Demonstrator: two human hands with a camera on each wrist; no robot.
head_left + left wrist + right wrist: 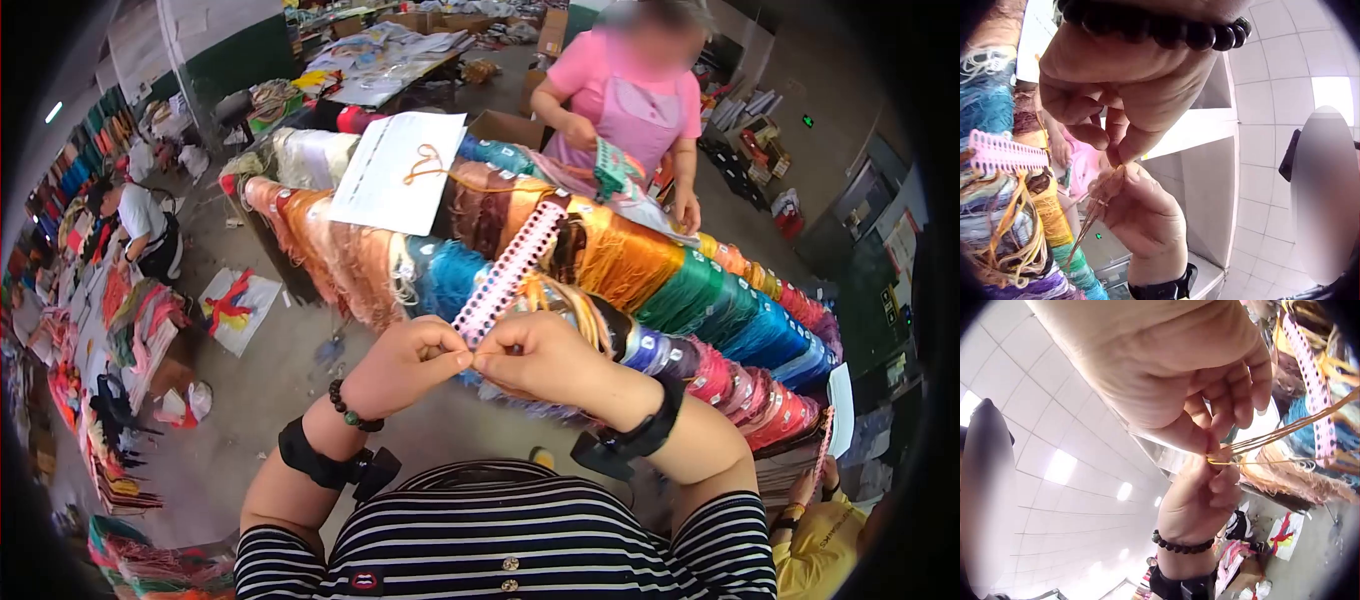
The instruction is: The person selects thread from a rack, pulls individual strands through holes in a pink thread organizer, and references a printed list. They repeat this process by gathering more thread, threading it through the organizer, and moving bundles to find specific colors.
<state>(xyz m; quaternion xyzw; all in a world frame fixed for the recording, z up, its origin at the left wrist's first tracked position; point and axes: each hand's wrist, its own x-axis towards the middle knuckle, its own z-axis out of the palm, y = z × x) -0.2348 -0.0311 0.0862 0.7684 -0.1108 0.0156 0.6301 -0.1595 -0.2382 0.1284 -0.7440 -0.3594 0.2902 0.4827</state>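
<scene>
My left hand [415, 362] and right hand [535, 362] meet fingertip to fingertip in front of my chest. Between them they pinch the end of thin orange-brown threads [1285, 431], which trail off toward the thread rack in the right wrist view. In the left wrist view the threads [1088, 225] hang down from the pinched tips. Just beyond the hands lies a pink perforated strip [510, 270] with dark-edged holes, on top of the hanging skeins. Yellow and cream strands [1022, 244] loop out beside the strip in the left wrist view.
Long rows of coloured skeins [640, 260] run across in front. A white sheet [400, 175] with an orange thread loop lies on them. A person in a pink apron [640, 120] stands across the rack; another in yellow [825, 545] is at lower right. Material-covered tables stand at left.
</scene>
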